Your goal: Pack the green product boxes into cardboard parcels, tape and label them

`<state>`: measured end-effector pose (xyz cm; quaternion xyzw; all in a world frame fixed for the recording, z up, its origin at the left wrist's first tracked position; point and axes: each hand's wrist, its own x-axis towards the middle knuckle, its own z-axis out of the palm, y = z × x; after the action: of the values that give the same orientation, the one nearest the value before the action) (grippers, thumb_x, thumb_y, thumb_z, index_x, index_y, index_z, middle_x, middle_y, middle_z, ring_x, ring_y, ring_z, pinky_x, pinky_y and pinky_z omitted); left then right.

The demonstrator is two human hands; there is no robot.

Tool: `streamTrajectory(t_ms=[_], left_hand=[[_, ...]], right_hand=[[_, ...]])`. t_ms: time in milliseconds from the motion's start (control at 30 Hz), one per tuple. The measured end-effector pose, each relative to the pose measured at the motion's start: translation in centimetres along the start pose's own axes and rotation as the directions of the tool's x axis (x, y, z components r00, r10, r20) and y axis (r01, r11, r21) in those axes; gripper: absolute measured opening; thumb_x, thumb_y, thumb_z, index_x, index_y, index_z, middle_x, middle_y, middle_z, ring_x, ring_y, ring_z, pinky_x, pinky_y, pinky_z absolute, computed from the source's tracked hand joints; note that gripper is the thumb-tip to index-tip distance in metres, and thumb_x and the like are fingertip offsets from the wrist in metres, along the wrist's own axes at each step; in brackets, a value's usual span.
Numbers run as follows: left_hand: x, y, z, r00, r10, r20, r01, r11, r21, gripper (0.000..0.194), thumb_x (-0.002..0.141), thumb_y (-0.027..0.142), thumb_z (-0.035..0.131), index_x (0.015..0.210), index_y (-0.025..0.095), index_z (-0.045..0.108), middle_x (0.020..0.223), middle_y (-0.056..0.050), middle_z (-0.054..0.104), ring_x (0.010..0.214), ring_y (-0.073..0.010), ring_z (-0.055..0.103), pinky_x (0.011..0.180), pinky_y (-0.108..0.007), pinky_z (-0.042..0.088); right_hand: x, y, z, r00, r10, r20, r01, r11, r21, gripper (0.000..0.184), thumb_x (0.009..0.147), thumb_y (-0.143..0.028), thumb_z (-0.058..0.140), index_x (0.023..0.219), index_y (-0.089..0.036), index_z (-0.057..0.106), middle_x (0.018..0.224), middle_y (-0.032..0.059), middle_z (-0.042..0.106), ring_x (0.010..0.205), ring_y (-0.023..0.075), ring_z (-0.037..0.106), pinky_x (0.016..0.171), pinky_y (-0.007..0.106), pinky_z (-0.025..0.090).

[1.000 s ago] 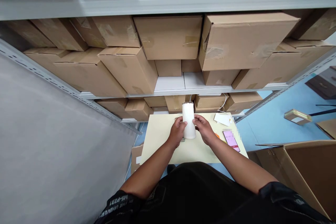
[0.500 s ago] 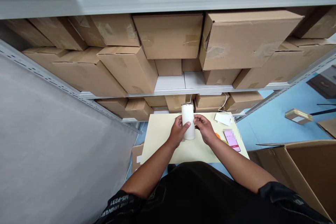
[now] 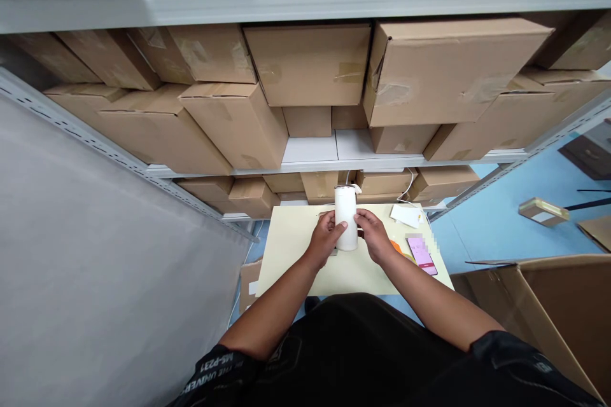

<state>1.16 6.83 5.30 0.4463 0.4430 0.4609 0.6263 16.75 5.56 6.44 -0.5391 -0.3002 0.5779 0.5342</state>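
Just below the centre of the frame, the left hand (image 3: 324, 240) and right hand (image 3: 374, 235) are grasping a white cylindrical container (image 3: 346, 219) from either side, keeping it roughly upright over a cream tabletop (image 3: 287, 245). A small pale piece (image 3: 357, 189) is jutting from its upper right. A smartphone (image 3: 421, 255) is lying lower right of centre, while cardboard boxes (image 3: 308, 67) are crowding the upper frame.

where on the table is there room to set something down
Tabletop: bare left of the left hand, and between the white container and black shirt. Crowded at right: phone, flat white item, orange item.
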Motion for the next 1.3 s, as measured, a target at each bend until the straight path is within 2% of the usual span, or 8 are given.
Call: streamTrajectory(t_ms=[133, 233, 367, 667, 767, 900, 1067, 1300], left_hand=[[-0.12, -0.09, -0.09, 0.998, -0.006, 0.070, 0.010, 0.998, -0.064, 0.054, 0.081, 0.045, 0.081, 0.126, 0.020, 0.064, 0.121, -0.011, 0.068, 0.110, -0.0271, 0.066, 0.094, -0.041, 0.053], [-0.10, -0.15, -0.09, 0.999, -0.025, 0.033, 0.028, 0.995, -0.096, 0.058, 0.081, 0.043, 0.080, 0.130, 0.021, 0.058, 0.117, -0.010, 0.068, 0.108, -0.0256, 0.066, 0.096, -0.042, 0.051], [-0.07, -0.16, -0.03, 0.998, -0.060, -0.019, 0.057, 0.990, -0.130, 0.053, 0.079, 0.042, 0.080, 0.119, 0.023, 0.051, 0.114, -0.008, 0.068, 0.104, -0.0232, 0.067, 0.093, -0.040, 0.052], [-0.42, 0.16, 0.11, 1.000, -0.021, 0.000, 0.021, 0.997, -0.071, 0.031, 0.088, 0.041, 0.067, 0.110, 0.023, 0.054, 0.112, -0.006, 0.070, 0.100, -0.0225, 0.067, 0.086, -0.037, 0.053], [-0.48, -0.01, 0.11, 1.000, 0.002, -0.008, -0.003, 0.998, -0.068, 0.038, 0.089, 0.049, 0.066, 0.115, 0.022, 0.058, 0.119, -0.008, 0.069, 0.105, -0.0240, 0.066, 0.088, -0.038, 0.053], [-0.62, 0.18, 0.07, 0.999, 0.023, 0.024, -0.022, 0.998, -0.055, 0.054, 0.081, 0.048, 0.079, 0.124, 0.020, 0.062, 0.126, -0.012, 0.067, 0.114, -0.0269, 0.064, 0.096, -0.040, 0.052], [-0.68, 0.75, -0.03, 0.997, 0.008, 0.080, -0.002, 0.997, -0.074, 0.052, 0.082, 0.044, 0.078, 0.126, 0.019, 0.064, 0.122, -0.012, 0.069, 0.113, -0.0274, 0.066, 0.096, -0.040, 0.052], [-0.57, 0.31, 0.10, 0.999, -0.038, -0.023, 0.036, 0.995, -0.097, 0.033, 0.087, 0.041, 0.067, 0.112, 0.023, 0.056, 0.113, -0.007, 0.071, 0.100, -0.0231, 0.068, 0.089, -0.039, 0.054]], right_hand=[[-0.12, -0.12, -0.15, 1.000, -0.010, -0.022, 0.010, 1.000, 0.005, 0.030, 0.074, -0.046, 0.075, 0.095, -0.026, 0.074, 0.102, 0.0040, 0.073, 0.089, 0.0227, 0.061, 0.072, 0.035, 0.047], [-0.11, -0.05, -0.39, 0.999, -0.030, -0.042, 0.030, 1.000, 0.009, 0.032, 0.072, -0.045, 0.078, 0.096, -0.025, 0.075, 0.097, 0.0031, 0.072, 0.084, 0.0203, 0.058, 0.073, 0.034, 0.046], [-0.02, 0.15, -0.64, 0.998, -0.034, -0.057, 0.036, 0.999, 0.027, 0.037, 0.070, -0.045, 0.081, 0.100, -0.024, 0.074, 0.087, 0.0008, 0.068, 0.076, 0.0175, 0.054, 0.073, 0.034, 0.045], [-0.79, -0.29, -0.24, 0.994, 0.047, 0.097, -0.045, 0.999, -0.021, 0.035, 0.076, -0.051, 0.076, 0.101, -0.026, 0.073, 0.104, 0.0035, 0.074, 0.095, 0.0243, 0.063, 0.080, 0.036, 0.047], [-0.99, -0.17, 0.06, 0.996, -0.012, 0.093, 0.012, 1.000, -0.007, 0.040, 0.073, -0.052, 0.082, 0.101, -0.025, 0.072, 0.099, 0.0037, 0.073, 0.090, 0.0230, 0.063, 0.078, 0.036, 0.047], [-0.98, -0.04, 0.21, 0.995, -0.080, 0.056, 0.080, 0.997, 0.001, 0.041, 0.072, -0.053, 0.085, 0.098, -0.025, 0.069, 0.098, 0.0035, 0.071, 0.088, 0.0209, 0.061, 0.078, 0.035, 0.048], [-0.69, -0.23, -0.08, 0.997, -0.073, -0.008, 0.073, 0.997, 0.002, 0.033, 0.077, -0.056, 0.077, 0.087, -0.025, 0.069, 0.091, 0.0022, 0.068, 0.082, 0.0200, 0.058, 0.074, 0.035, 0.048], [-0.35, 0.12, -0.15, 0.999, 0.017, 0.039, -0.016, 1.000, -0.025, 0.038, 0.078, -0.060, 0.075, 0.095, -0.026, 0.070, 0.097, 0.0028, 0.072, 0.087, 0.0219, 0.062, 0.075, 0.035, 0.049]])
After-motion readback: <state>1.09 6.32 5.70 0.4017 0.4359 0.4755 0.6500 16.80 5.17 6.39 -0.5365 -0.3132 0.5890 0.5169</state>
